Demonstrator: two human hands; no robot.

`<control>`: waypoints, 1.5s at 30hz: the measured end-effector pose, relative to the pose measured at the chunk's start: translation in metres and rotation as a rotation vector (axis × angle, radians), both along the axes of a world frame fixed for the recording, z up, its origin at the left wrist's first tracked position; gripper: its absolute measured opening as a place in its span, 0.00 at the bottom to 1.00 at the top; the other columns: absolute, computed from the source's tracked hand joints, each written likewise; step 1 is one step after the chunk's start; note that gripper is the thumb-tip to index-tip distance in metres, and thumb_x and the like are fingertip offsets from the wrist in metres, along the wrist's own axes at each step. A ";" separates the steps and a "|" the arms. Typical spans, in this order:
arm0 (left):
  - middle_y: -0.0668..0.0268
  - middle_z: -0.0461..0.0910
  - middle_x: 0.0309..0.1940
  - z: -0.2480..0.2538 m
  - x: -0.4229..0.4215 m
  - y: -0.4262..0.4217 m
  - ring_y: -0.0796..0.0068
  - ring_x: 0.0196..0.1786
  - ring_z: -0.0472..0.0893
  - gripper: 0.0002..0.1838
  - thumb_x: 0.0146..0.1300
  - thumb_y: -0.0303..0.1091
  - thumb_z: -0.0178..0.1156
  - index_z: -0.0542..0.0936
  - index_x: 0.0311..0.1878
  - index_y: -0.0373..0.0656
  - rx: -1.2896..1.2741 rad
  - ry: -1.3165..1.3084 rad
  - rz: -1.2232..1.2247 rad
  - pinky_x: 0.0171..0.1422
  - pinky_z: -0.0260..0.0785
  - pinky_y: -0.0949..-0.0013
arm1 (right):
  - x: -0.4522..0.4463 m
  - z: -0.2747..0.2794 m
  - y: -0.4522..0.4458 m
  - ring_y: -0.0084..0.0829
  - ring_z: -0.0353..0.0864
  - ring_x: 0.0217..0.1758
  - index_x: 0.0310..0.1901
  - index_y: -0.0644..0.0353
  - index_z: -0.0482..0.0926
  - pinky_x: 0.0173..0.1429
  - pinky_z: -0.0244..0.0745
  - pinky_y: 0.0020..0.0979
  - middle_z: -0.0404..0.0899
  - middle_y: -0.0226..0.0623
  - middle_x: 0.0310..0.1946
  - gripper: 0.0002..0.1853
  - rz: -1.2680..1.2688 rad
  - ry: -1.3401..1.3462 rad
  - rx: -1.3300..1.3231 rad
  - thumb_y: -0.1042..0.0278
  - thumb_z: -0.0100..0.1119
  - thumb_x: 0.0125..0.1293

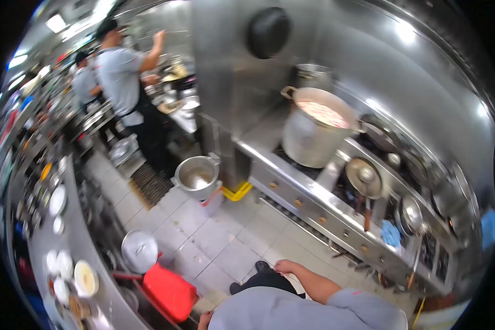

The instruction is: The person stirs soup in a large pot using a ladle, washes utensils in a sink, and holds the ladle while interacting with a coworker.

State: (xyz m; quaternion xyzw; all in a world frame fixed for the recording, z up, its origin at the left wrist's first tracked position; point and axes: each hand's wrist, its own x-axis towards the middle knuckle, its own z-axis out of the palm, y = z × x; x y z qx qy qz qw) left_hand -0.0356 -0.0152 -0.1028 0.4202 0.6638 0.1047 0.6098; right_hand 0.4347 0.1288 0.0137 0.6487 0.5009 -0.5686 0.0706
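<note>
Kitchen aisle: both hands held low, red container (169, 291) near the left hand (205, 320).
Right hand (285, 267) is seen in front of the body, fingers loosely curled; whether anything is grasped cannot be told. Left hand is only partly shown at the lower edge, beside the grey shirt (291, 309); its grip cannot be told. Red container is located between the left hand and the tabletop (74, 236), with a round metal lid (139, 251) just beyond. White plates (58, 200) and a bowl (86, 279) are set on the tabletop. A large pot (308, 140) with pinkish contents is carried by the stove (313, 213); a blue cloth (391, 234) is draped near its front edge. Ahead, a metal pot (197, 175) is placed beside a floor grate (150, 184).
</note>
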 end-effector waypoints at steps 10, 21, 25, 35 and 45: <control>0.64 0.75 0.25 0.043 0.096 0.121 0.74 0.23 0.73 0.17 0.50 0.46 0.52 0.74 0.36 0.41 -0.117 0.088 -0.558 0.24 0.66 0.69 | 0.061 0.035 -0.075 0.24 0.74 0.22 0.43 0.55 0.71 0.21 0.69 0.27 0.74 0.32 0.28 0.16 -0.575 0.032 0.018 0.61 0.49 0.52; 0.63 0.74 0.28 0.074 0.270 0.197 0.72 0.25 0.73 0.19 0.51 0.47 0.52 0.72 0.40 0.42 -0.058 0.100 -1.135 0.25 0.67 0.66 | 0.114 -0.002 -0.231 0.27 0.74 0.21 0.29 0.60 0.72 0.20 0.70 0.32 0.73 0.34 0.24 0.12 -0.999 0.013 -0.115 0.60 0.44 0.51; 0.63 0.74 0.29 0.076 0.324 0.191 0.71 0.26 0.73 0.19 0.51 0.47 0.51 0.72 0.41 0.43 -0.051 0.107 -1.349 0.26 0.67 0.65 | 0.101 0.022 -0.270 0.26 0.74 0.20 0.28 0.58 0.72 0.19 0.69 0.30 0.73 0.32 0.23 0.11 -1.260 0.026 0.013 0.61 0.44 0.50; 0.62 0.74 0.33 0.077 0.385 0.176 0.69 0.28 0.73 0.21 0.52 0.48 0.51 0.70 0.45 0.44 -0.034 0.109 -1.749 0.26 0.67 0.62 | 0.003 0.010 -0.367 0.24 0.73 0.22 0.40 0.53 0.72 0.22 0.70 0.30 0.73 0.30 0.27 0.15 -1.874 0.069 0.049 0.58 0.47 0.51; 0.61 0.73 0.36 0.071 0.358 0.197 0.67 0.29 0.74 0.23 0.53 0.49 0.50 0.68 0.48 0.45 -0.031 0.125 -1.936 0.27 0.67 0.59 | -0.186 -0.020 -0.368 0.26 0.74 0.23 0.38 0.56 0.73 0.25 0.72 0.32 0.73 0.31 0.29 0.15 -2.113 0.185 -0.150 0.58 0.46 0.52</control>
